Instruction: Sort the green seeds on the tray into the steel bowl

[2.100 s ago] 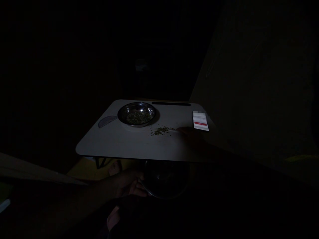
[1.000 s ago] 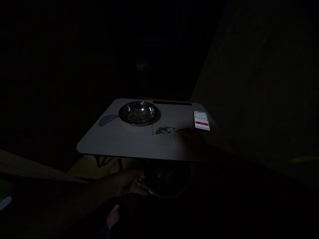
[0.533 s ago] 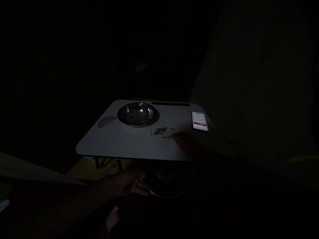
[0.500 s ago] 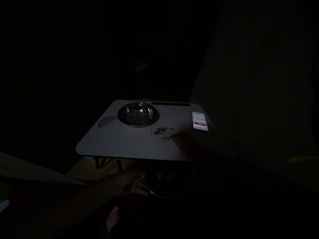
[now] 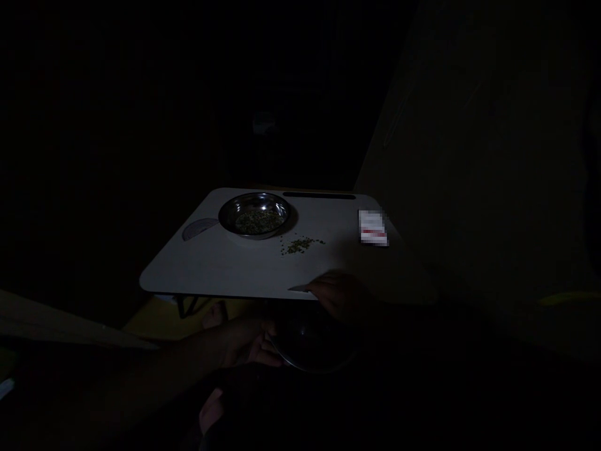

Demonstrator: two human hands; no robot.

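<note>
Dark bowl [image 5: 312,344] | left fingers [image 5: 267,357] curled on its rim | right fingers [image 5: 323,289] (dimly lit) pinching thin flat piece [image 5: 298,289]

The table [image 5: 225,269] covers the far rim of the lower bowl [image 5: 312,351]; the phone screen [image 5: 372,227] (blurred blocks) is unreadable

The right hand [image 5: 337,290] has moved from beside the scattered green bits [image 5: 300,244] to the near edge of the worktop [image 5: 225,266], bringing the thin pale strip [image 5: 298,289] in its fingers [image 5: 321,289] there, now apart from the bits.
</note>
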